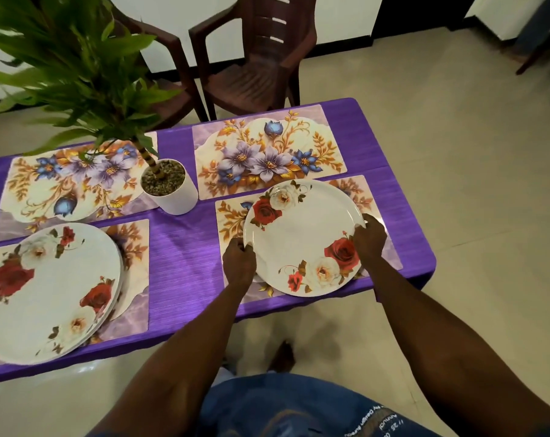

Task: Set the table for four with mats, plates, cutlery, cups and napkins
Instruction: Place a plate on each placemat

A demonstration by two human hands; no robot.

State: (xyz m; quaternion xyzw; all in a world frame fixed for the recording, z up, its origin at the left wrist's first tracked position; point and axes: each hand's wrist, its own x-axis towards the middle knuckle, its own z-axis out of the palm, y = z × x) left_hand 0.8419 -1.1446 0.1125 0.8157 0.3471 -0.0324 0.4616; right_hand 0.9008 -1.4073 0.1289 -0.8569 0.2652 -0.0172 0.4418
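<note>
Now left hand (239, 263) grips plate (302, 238); right hand (370, 239) seemingly likewise.

Four mats on the worktop (185, 257).
Plate (302, 238) between both hands; plate stack (46, 291) left of left hand (239, 263); pot (169, 187) beyond it.

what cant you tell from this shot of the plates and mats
- Head view: how many plates are in the stack; only stepped rims show, and the left edge cuts it off.
- Whether the held plate already rests on the near right mat; the plate covers it.
- Fingertips of the left hand and right hand, hidden under the rim.
</note>
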